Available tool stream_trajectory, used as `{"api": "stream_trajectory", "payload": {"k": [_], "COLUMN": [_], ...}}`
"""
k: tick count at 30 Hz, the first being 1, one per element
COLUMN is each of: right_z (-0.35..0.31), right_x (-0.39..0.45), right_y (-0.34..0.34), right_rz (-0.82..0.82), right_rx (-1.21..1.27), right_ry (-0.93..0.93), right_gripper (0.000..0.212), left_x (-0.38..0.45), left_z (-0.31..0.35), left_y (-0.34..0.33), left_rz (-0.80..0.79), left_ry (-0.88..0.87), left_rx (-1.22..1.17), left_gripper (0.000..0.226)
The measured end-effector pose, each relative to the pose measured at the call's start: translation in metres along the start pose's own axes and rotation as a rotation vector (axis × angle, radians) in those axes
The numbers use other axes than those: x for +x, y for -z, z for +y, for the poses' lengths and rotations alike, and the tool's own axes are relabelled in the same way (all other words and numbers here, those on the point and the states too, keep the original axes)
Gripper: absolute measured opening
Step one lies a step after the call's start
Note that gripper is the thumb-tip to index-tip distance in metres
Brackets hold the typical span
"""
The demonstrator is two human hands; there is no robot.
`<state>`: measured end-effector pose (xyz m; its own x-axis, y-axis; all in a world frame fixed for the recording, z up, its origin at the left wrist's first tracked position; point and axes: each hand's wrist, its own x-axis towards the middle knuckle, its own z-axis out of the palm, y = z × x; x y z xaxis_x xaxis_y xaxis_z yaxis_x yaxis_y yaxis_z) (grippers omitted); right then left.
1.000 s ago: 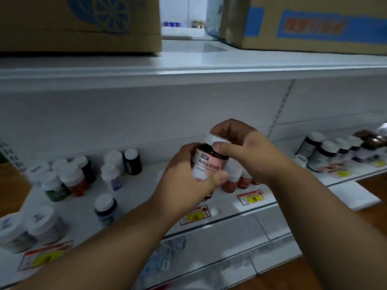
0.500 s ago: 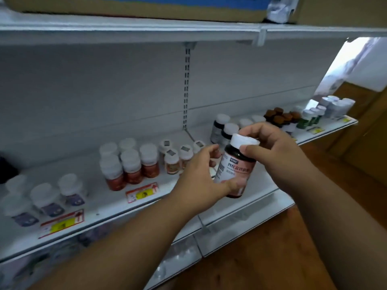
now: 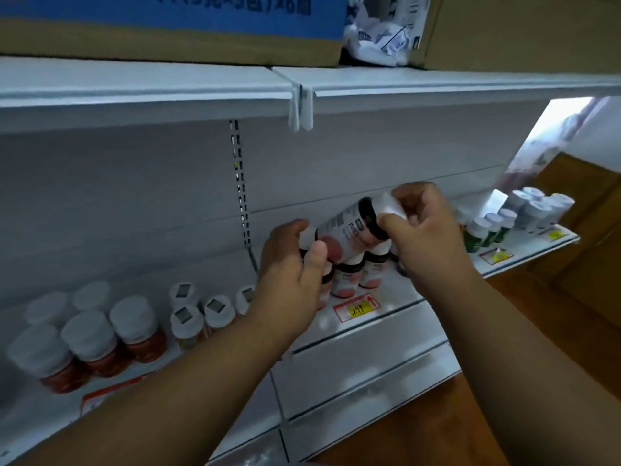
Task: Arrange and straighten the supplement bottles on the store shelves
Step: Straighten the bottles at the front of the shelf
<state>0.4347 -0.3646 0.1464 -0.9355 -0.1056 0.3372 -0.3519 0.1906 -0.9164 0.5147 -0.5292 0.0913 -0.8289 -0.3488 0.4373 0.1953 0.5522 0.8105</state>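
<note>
bottle (image 3: 349,230) label: blurred, unreadable | cap: mostly hidden by right hand (image 3: 426,223)

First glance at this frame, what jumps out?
Dead centre, a dark supplement bottle with a pink-and-white label is held tilted above the shelf, the right hand gripping its white cap and the left hand its base. Matching bottles stand directly beneath it, behind a yellow price tag. White-capped orange-red bottles cluster at lower left.

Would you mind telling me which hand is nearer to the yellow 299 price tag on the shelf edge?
Left. The left hand sits just up and left of the price tag; the right hand is higher, gripping the bottle cap.
</note>
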Motion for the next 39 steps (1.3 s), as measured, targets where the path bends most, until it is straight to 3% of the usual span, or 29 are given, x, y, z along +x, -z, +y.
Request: {"api": "stream_trajectory", "payload": {"k": [6,13,16,23,32,37,39], "right_z": [0.036,0.083,0.097,0.115,0.114,0.079,0.061], "right_x": [0.090,0.164,0.174,0.176,0.172,0.152,0.133], "right_y": [0.000,-0.027,-0.041,-0.059,-0.055,-0.050,-0.053], "right_rz": [-0.098,-0.645,-0.884,-1.200,-1.121,-1.008,-0.979], "right_rx": [-0.056,-0.331,-0.425,-0.512,-0.453,-0.355,-0.313], "right_ry": [0.152,0.302,0.330,0.278,0.354,0.519,0.574], "right_gripper": [0.025,0.022,0.019,0.008,0.013,0.011,0.013], "left_x": [0.041,0.053,0.054,0.053,0.050,0.039,0.026], "left_z": [-0.017,-0.034,-0.036,-0.042,-0.031,-0.009,-0.006], "left_y": [-0.047,-0.095,-0.103,-0.108,-0.103,-0.078,-0.058], "left_rz": [-0.131,-0.300,-0.339,-0.330,-0.215,0.166,0.248], "left_ry": [-0.003,0.162,0.199,0.211,0.189,0.111,0.111], "left_rx": [0.433,0.944,1.035,1.079,0.969,0.759,0.749], "left_gripper": [0.055,0.083,0.088,0.090,0.078,0.052,0.045]}}
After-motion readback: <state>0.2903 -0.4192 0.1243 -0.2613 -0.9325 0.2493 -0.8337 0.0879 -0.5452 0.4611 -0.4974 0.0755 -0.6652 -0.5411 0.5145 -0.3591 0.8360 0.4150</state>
